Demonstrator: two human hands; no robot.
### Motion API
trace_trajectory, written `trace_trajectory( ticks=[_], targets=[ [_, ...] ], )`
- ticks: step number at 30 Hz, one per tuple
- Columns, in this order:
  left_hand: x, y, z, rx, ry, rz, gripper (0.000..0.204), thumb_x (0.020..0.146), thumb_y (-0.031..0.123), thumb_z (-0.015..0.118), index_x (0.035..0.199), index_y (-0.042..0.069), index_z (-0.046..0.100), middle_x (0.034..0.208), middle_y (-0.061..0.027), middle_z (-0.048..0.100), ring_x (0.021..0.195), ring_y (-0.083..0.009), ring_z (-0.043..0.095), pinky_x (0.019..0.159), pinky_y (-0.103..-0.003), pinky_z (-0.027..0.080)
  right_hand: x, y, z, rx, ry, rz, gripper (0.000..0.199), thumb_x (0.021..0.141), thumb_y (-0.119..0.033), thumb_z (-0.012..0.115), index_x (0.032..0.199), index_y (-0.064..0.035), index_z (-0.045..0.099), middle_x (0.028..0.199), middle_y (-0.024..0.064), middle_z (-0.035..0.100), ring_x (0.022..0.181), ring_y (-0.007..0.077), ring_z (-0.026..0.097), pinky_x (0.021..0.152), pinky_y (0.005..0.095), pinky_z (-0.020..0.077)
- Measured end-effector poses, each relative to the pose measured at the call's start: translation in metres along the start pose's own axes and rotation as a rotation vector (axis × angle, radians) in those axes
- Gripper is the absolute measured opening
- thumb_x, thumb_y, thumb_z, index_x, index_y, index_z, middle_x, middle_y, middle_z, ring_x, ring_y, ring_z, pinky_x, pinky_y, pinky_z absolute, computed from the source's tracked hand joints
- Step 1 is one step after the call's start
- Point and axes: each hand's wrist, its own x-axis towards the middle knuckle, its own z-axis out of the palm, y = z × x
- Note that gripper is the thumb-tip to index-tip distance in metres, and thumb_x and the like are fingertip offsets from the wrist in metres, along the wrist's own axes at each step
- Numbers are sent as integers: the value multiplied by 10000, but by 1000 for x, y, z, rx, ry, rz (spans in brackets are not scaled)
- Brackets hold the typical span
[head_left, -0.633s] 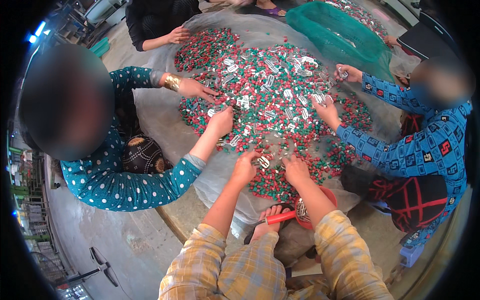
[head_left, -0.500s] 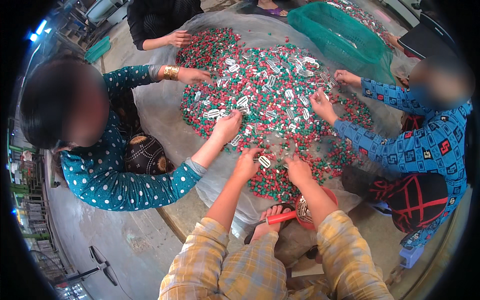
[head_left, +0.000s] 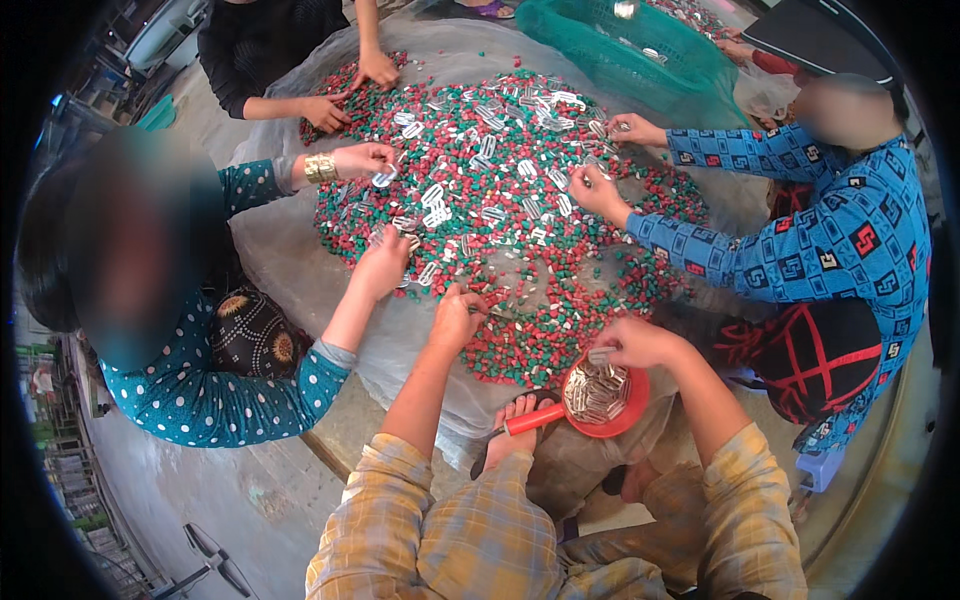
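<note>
My right hand (head_left: 641,343) is over a red long-handled scoop (head_left: 536,419), closed on a metal slide buckle (head_left: 602,356). Many similar silver buckles (head_left: 597,392) fill the scoop's bowl. At the near edge of a heap of small red, green and white pebble-like pieces (head_left: 532,345), my left hand (head_left: 458,318) has its fingers pinched together; what they hold, if anything, is too small to make out. More flat, slotted buckles (head_left: 436,208) lie scattered across the heap.
Pale mesh sheeting (head_left: 372,338) lies under the heap. A green mesh basket (head_left: 640,50) stands at the far side. Other people's hands reach in: a dotted sleeve (head_left: 250,410) at left, a blue patterned sleeve (head_left: 710,250) at right, a black sleeve (head_left: 225,75) behind.
My right hand has moved from the heap back to the scoop with a buckle. My left hand has shifted slightly left. The view has turned, showing the scoop's bowl more fully.
</note>
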Motion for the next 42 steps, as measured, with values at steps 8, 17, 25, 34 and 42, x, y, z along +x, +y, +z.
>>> trace_trajectory(
  ticks=[8, 17, 25, 34, 42],
  targets=[
    [3, 14, 20, 207, -130, 117, 474, 728, -54, 529, 1139, 168, 611, 1308, -207, 380, 972, -367, 593, 851, -428, 489, -30, -3, 10, -249, 105, 176, 396, 759, -293, 668, 1103, -104, 618, 919, 154, 658, 917, 321, 612, 826, 414, 469],
    [3, 3, 46, 149, -116, 317, 260, 752, 45, 634, 1001, 104, 680, 1211, -148, 495, 988, -323, 589, 823, -382, 499, -18, 11, 9, -139, 449, 101, 343, 781, -247, 646, 1085, -94, 606, 990, 132, 646, 942, 311, 605, 809, 415, 476],
    [16, 54, 20, -95, -3, 268, 207, 736, 106, 693, 943, 95, 704, 902, -129, 602, 810, -289, 616, 756, -373, 489, 1, 29, 15, -19, 604, 137, 225, 774, -216, 648, 940, -64, 649, 876, 98, 662, 793, 291, 636, 717, 393, 499],
    [62, 118, 12, -93, -370, 463, 548, 674, 320, 772, 1132, 65, 611, 901, -174, 623, 821, -294, 619, 760, -377, 483, -2, 60, 29, 152, 629, 266, 239, 764, -225, 660, 949, -75, 654, 838, 102, 674, 789, 284, 642, 724, 393, 492],
    [146, 87, 41, 621, -234, 115, 775, 685, 235, 744, 1359, 324, 371, 1454, -95, 265, 1343, -356, 226, 1052, -512, 304, -5, 56, 41, 160, 618, 223, 242, 760, -244, 669, 932, -75, 652, 792, 117, 659, 755, 298, 639, 685, 403, 496]
  ],
)
